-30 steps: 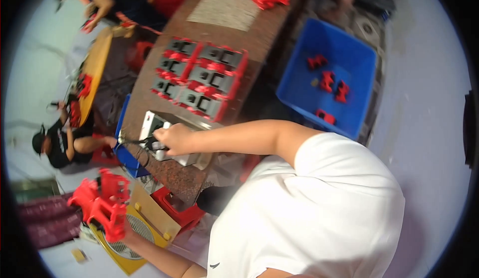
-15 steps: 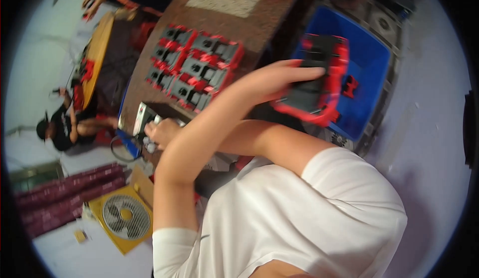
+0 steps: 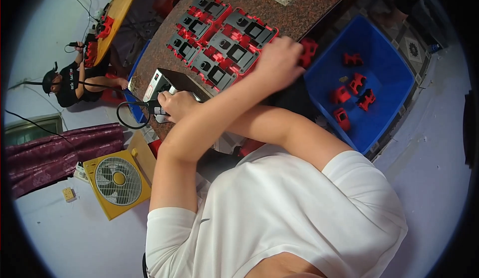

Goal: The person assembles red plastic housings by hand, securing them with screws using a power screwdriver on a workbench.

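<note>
My arms cross in front of my chest. My left hand [image 3: 282, 61] is stretched to the right, past the table's edge. Motion blurs its fingers, and they are partly turned away. Right beside them is a red plastic part [image 3: 309, 51]; I cannot tell whether they touch it. My right hand [image 3: 178, 106] reaches to the left and is closed on a black corded hand tool [image 3: 157, 108], whose tip is hidden. Beyond my forearm, several red housings with grey-black tops [image 3: 229, 49] lie in two rows on the speckled brown table [image 3: 158, 43].
A blue tub [image 3: 386, 86] at the right holds several red and black parts. A white and black box [image 3: 160, 83] stands beside my right hand. A looped black cable [image 3: 119, 113] hangs there. At lower left is a yellow fan [image 3: 119, 180]; a co-worker [image 3: 70, 83] sits at far left.
The red-and-black part my left hand held over the tub is no longer in that hand's view. That hand has moved left, towards the table. My view has shifted; my right hand stays by the box.
</note>
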A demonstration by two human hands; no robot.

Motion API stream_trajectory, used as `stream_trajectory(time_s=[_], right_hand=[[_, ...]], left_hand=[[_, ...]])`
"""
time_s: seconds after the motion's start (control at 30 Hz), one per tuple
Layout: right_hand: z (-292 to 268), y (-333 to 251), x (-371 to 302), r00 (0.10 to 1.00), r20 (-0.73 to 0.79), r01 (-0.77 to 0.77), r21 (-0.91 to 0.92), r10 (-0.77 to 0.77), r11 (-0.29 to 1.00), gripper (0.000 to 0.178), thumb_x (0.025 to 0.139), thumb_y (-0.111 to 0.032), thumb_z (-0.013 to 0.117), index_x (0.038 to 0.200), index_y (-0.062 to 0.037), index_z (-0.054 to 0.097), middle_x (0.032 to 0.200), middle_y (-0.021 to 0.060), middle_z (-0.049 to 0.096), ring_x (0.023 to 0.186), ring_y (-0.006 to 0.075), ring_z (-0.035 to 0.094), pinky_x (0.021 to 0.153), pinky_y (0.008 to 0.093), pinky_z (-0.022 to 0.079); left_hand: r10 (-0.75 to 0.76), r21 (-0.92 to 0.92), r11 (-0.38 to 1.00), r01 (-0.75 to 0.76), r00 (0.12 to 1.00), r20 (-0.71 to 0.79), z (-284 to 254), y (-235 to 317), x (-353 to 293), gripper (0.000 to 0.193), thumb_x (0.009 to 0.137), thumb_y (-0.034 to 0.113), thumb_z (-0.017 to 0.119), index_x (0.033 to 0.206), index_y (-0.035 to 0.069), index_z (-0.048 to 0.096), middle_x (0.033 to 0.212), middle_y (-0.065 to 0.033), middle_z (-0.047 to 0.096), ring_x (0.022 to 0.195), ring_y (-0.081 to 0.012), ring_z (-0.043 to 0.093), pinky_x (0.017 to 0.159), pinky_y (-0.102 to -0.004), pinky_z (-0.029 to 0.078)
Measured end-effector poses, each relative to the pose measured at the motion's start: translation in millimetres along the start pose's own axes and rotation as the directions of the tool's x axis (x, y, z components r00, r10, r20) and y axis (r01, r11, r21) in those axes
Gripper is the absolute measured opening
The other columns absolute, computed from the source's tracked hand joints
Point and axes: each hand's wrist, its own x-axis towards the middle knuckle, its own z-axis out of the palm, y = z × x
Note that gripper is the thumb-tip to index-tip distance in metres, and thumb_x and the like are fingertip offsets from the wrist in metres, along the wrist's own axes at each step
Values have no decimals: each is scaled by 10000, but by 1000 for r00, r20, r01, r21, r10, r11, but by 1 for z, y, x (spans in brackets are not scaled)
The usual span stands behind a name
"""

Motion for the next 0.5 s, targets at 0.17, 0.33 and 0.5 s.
stream_trajectory(time_s=[0.17, 0.33, 0.5], right_hand=[[-1, 8, -5, 996, -81, -39, -30, 36, 999, 552, 690, -249, 797, 1051, 48, 504, 940, 162, 622, 755, 305, 688, 588, 353, 570], [2, 2, -1, 995, -101, -16, 50, 21, 999, 506, 695, -248, 796, 1008, 29, 510, 916, 142, 615, 732, 292, 682, 595, 361, 560], [4, -2, 0, 995, -89, -39, 21, 41, 999, 485, 704, -259, 799, 987, 3, 504, 920, 128, 614, 768, 294, 682, 625, 368, 561]], left_hand=[[-200, 288, 931, 223, 974, -108, 15, -52, -15, 583, 749, 382, 746, 1175, 61, 510, 1043, -146, 512, 978, -319, 540, 774, -434, 453], [-270, 405, 852, 332, 941, -204, 32, -58, 1, 567, 788, 422, 707, 1138, 20, 514, 1018, -156, 525, 848, -314, 605, 765, -433, 440], [-338, 421, 819, 390, 921, -197, 33, -68, 7, 499, 796, 403, 691, 1087, 16, 569, 1069, -163, 531, 848, -278, 612, 759, -399, 439]])
